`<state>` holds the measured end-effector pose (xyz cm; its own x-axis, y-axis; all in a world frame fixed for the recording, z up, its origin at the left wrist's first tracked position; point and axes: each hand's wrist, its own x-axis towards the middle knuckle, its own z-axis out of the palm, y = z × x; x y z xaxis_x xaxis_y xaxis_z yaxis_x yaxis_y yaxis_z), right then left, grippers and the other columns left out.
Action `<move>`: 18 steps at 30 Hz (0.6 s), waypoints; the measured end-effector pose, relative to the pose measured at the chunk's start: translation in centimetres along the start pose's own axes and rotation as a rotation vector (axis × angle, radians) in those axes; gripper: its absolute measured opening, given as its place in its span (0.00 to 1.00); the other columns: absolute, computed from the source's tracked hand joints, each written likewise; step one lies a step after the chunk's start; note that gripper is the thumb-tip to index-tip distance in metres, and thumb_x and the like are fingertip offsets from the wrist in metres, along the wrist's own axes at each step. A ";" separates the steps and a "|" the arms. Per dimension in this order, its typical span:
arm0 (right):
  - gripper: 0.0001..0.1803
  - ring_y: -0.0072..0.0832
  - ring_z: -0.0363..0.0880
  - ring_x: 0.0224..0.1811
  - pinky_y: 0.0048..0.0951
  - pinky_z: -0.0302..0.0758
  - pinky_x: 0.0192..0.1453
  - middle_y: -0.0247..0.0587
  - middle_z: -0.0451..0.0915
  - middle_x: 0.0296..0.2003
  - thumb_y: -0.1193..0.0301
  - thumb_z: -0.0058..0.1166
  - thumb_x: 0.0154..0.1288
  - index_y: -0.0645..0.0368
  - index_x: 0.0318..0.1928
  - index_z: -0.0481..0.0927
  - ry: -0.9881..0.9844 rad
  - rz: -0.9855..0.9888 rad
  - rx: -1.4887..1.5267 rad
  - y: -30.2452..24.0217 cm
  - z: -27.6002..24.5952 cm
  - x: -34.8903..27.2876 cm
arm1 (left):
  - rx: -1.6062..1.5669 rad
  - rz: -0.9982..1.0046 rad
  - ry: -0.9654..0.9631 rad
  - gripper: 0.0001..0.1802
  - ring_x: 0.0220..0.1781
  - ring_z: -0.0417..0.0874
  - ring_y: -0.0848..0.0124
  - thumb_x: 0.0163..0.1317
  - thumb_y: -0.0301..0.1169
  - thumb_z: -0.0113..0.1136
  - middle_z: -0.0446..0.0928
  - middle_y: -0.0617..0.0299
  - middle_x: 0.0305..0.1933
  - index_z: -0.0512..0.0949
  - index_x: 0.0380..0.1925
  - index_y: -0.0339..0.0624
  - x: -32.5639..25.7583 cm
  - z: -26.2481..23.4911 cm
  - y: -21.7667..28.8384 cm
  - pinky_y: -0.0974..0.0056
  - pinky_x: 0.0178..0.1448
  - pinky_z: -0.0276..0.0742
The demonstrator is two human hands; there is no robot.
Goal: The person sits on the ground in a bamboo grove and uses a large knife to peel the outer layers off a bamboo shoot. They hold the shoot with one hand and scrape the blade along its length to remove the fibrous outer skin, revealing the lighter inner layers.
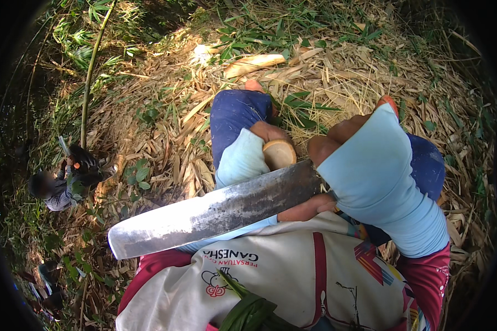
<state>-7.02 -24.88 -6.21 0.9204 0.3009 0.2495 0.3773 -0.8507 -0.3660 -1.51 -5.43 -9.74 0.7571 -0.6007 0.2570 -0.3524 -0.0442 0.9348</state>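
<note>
A machete (215,212) with a long, broad blade crosses the middle, its squared tip at the left. My right hand (337,135), in a light blue sleeve, is closed at the blade's dark base; the handle is hidden behind hand and sleeve. Beyond the blade, my left hand (266,131), also light-blue-sleeved, curls against a cut bamboo piece (279,154) whose round, hollow end faces me. The blade hides part of that arm. Some bare skin (309,209) shows below the blade; I cannot tell what part it is.
Bent knees in dark blue trousers (238,110) flank the work. Dry leaves and a split pale sheath (254,64) litter the ground. At left a person (66,185) sits holding something long, near a thin green bamboo stem (91,71). Green leaf strips (251,314) lie against my white jacket.
</note>
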 end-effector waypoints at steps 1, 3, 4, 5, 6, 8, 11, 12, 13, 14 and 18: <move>0.18 0.33 0.78 0.28 0.48 0.66 0.41 0.29 0.76 0.26 0.55 0.62 0.49 0.50 0.38 0.81 0.001 0.007 0.019 -0.1 0.0 0.0 | 0.046 -0.001 0.015 0.36 0.41 0.80 0.75 0.37 0.28 0.85 0.77 0.62 0.40 0.70 0.44 0.42 0.0 -0.1 0.0 0.68 0.41 0.78; 0.17 0.33 0.77 0.28 0.47 0.65 0.41 0.29 0.75 0.26 0.54 0.62 0.50 0.50 0.38 0.81 0.035 -0.003 0.028 0.0 0.5 -0.1 | 0.101 -0.046 0.045 0.35 0.38 0.80 0.74 0.37 0.29 0.84 0.76 0.61 0.37 0.70 0.43 0.43 -0.2 0.1 -0.2 0.68 0.41 0.79; 0.17 0.32 0.77 0.28 0.47 0.65 0.41 0.28 0.75 0.26 0.54 0.61 0.50 0.50 0.37 0.81 0.052 -0.009 0.033 0.1 0.7 -0.2 | 0.109 -0.089 0.059 0.34 0.37 0.80 0.74 0.37 0.30 0.84 0.76 0.61 0.35 0.71 0.42 0.43 -0.5 0.3 -0.5 0.68 0.40 0.79; 0.17 0.32 0.77 0.28 0.47 0.65 0.41 0.28 0.75 0.26 0.54 0.61 0.50 0.49 0.37 0.81 0.068 -0.016 0.037 0.1 0.9 -0.2 | 0.117 -0.132 0.074 0.33 0.35 0.80 0.74 0.38 0.30 0.84 0.76 0.62 0.33 0.71 0.42 0.43 -0.8 0.4 -0.8 0.68 0.40 0.79; 0.18 0.32 0.76 0.28 0.47 0.64 0.41 0.28 0.74 0.25 0.53 0.61 0.50 0.49 0.37 0.80 0.077 -0.018 0.044 0.1 1.0 -0.2 | 0.108 -0.153 0.070 0.33 0.36 0.80 0.74 0.38 0.30 0.84 0.76 0.62 0.33 0.71 0.42 0.43 -0.9 0.5 -1.0 0.68 0.40 0.79; 0.18 0.31 0.75 0.27 0.47 0.63 0.41 0.27 0.73 0.24 0.52 0.60 0.50 0.49 0.37 0.80 0.085 -0.017 0.061 0.1 1.1 -0.3 | 0.096 -0.176 0.047 0.33 0.36 0.80 0.74 0.38 0.30 0.83 0.76 0.61 0.34 0.71 0.42 0.43 -0.9 0.4 -1.0 0.68 0.40 0.79; 0.18 0.31 0.75 0.27 0.46 0.63 0.41 0.27 0.71 0.24 0.50 0.59 0.52 0.48 0.37 0.80 0.088 -0.017 0.053 0.0 1.0 -0.3 | 0.047 -0.188 -0.023 0.33 0.36 0.80 0.74 0.38 0.30 0.83 0.76 0.61 0.34 0.71 0.42 0.43 -0.8 0.1 -0.8 0.68 0.40 0.79; 0.19 0.32 0.75 0.28 0.46 0.63 0.41 0.27 0.71 0.23 0.49 0.58 0.53 0.48 0.37 0.80 0.073 -0.012 0.048 0.0 0.9 -0.2 | 0.030 -0.190 -0.044 0.32 0.36 0.80 0.74 0.38 0.30 0.83 0.76 0.61 0.34 0.71 0.42 0.43 -0.8 0.0 -0.7 0.68 0.40 0.79; 0.19 0.32 0.75 0.28 0.46 0.63 0.41 0.27 0.70 0.23 0.49 0.58 0.54 0.48 0.37 0.80 0.058 -0.006 0.042 -0.1 0.7 -0.2 | 0.013 -0.194 -0.068 0.32 0.36 0.80 0.74 0.39 0.30 0.83 0.76 0.61 0.34 0.71 0.42 0.43 -0.8 -0.3 -0.7 0.68 0.40 0.79; 0.19 0.32 0.75 0.28 0.46 0.63 0.41 0.28 0.70 0.23 0.48 0.57 0.55 0.48 0.37 0.80 0.027 0.008 0.038 -0.1 0.1 0.0 | 0.004 -0.200 -0.083 0.32 0.36 0.80 0.74 0.39 0.30 0.83 0.76 0.61 0.34 0.71 0.41 0.43 -0.8 -0.4 -0.5 0.68 0.40 0.79; 0.22 0.33 0.75 0.29 0.47 0.63 0.42 0.29 0.71 0.24 0.45 0.56 0.58 0.49 0.38 0.80 0.062 -0.012 -0.002 -0.1 0.6 -0.6 | -0.024 -0.208 -0.137 0.32 0.36 0.80 0.74 0.39 0.30 0.82 0.76 0.61 0.34 0.71 0.41 0.42 -0.5 -0.6 -0.5 0.68 0.40 0.79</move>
<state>-7.53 -24.70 -6.82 0.9078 0.2842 0.3086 0.3881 -0.8481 -0.3606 -1.35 -4.67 -10.22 0.7296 -0.6834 0.0239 -0.1819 -0.1603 0.9702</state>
